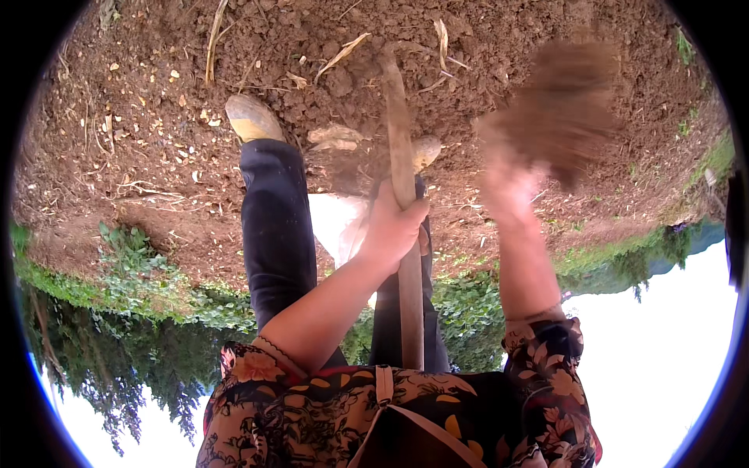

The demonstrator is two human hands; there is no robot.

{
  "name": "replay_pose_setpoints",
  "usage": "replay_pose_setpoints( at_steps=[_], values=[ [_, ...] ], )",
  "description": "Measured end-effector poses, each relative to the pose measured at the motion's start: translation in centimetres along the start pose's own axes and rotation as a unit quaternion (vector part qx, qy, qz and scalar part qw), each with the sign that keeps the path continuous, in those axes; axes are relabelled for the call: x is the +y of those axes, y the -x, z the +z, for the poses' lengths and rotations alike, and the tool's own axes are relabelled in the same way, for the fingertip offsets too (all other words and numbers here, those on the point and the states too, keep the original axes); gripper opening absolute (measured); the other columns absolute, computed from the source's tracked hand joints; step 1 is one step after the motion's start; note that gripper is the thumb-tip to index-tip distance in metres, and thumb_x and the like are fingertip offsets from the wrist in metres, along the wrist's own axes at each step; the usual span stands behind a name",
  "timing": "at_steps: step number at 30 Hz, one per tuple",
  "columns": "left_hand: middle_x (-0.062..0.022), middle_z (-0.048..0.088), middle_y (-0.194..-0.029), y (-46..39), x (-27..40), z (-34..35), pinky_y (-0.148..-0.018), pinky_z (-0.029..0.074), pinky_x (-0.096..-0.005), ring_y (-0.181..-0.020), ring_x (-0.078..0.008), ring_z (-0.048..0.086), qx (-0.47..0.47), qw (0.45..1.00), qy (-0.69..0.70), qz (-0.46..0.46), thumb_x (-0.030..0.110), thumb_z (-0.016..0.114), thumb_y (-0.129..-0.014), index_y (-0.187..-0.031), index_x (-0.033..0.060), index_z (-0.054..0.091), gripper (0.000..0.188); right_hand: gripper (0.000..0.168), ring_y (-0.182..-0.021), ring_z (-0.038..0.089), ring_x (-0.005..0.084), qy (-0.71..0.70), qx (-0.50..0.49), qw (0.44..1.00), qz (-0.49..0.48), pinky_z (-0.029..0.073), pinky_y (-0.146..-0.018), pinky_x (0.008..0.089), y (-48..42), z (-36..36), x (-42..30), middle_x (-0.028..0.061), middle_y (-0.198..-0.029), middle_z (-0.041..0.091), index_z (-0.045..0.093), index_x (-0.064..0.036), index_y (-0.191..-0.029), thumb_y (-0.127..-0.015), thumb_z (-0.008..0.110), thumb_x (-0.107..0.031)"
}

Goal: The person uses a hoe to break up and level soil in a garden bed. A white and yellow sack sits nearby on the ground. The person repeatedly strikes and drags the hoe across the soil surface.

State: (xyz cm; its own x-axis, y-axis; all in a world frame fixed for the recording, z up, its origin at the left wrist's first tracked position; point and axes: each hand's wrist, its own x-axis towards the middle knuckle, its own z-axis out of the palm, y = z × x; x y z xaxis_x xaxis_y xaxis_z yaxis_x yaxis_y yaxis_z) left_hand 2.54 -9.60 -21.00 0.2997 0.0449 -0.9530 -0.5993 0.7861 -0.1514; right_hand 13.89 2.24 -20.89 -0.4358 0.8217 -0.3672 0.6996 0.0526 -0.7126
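Note:
My left hand (393, 228) is wrapped around a long wooden tool handle (399, 140). One end of the handle slants down to the loose soil ahead of my feet, and the other runs back under my torso. No tool head can be made out at the soil end. Off to the right, my right hand (512, 181) grips a brown clump (564, 105), apparently soil or roots. Strong motion blur hides the clump's detail and my fingers. The clump appears raised above the ground.
My shoes (254, 119) stand on brown tilled soil (158, 117) scattered with dry stalks (342, 57). Behind and between my legs is a white bag or sheet (339, 219). A pale clod or stone (335, 137) lies between my feet. Green plants (131, 251) border the plot.

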Motion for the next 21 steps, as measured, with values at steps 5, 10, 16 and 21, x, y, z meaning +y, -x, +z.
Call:
replay_pose_setpoints(
  at_steps=[5,10,16,21],
  values=[
    [-0.0054,0.046,-0.066,-0.2,0.1,-0.2,-0.034,0.042,-0.0315,-0.04,-0.0159,0.049,-0.007,1.0,-0.016,-0.023,0.004,0.053,-0.079,-0.114,0.0043,0.035,0.039,0.013,-0.049,0.054,0.0236,0.169,-0.282,0.94,0.095,0.049,-0.047,0.0377,2.4,4.4,2.7,0.0126,-0.062,0.056,0.051,0.003,-0.09,-0.084,0.055,-0.008],
    [-0.0052,0.047,-0.065,-0.6,-0.5,-0.3,-0.035,0.042,-0.0315,-0.041,-0.0155,0.049,0.002,1.0,-0.015,-0.014,0.003,0.056,-0.077,-0.115,0.0044,0.037,0.043,0.019,-0.049,0.054,0.0205,0.083,-0.147,0.97,0.176,0.046,-0.042,0.031,0.5,-3.9,0.9,0.0122,-0.061,0.055,0.049,0.006,-0.102,-0.09,0.049,-0.008],
    [-0.0048,0.047,-0.068,-0.2,0.2,0.5,-0.037,0.042,-0.033,-0.044,-0.0157,0.049,-0.007,1.0,-0.02,-0.01,0.005,0.058,-0.078,-0.112,0.0084,0.039,0.039,0.029,-0.081,0.06,0.0311,0.326,0.015,0.873,0.362,0.048,-0.07,0.0385,21.2,-20.3,-1.4,0.0193,-0.094,0.062,0.054,0.005,-0.107,-0.096,0.038,-0.016],
    [-0.0039,0.048,-0.071,-0.1,-0.4,1.6,-0.039,0.042,-0.0335,-0.045,-0.0152,0.048,0.013,0.999,-0.033,0.033,0.008,0.057,-0.081,-0.101,0.0099,0.041,0.025,0.036,-0.101,0.056,0.0285,0.247,-0.409,0.351,0.805,0.045,-0.082,0.0391,57.9,-26.1,-17.2,0.0188,-0.111,0.058,0.05,-0.002,-0.12,-0.093,0.041,-0.025]
  ],
)
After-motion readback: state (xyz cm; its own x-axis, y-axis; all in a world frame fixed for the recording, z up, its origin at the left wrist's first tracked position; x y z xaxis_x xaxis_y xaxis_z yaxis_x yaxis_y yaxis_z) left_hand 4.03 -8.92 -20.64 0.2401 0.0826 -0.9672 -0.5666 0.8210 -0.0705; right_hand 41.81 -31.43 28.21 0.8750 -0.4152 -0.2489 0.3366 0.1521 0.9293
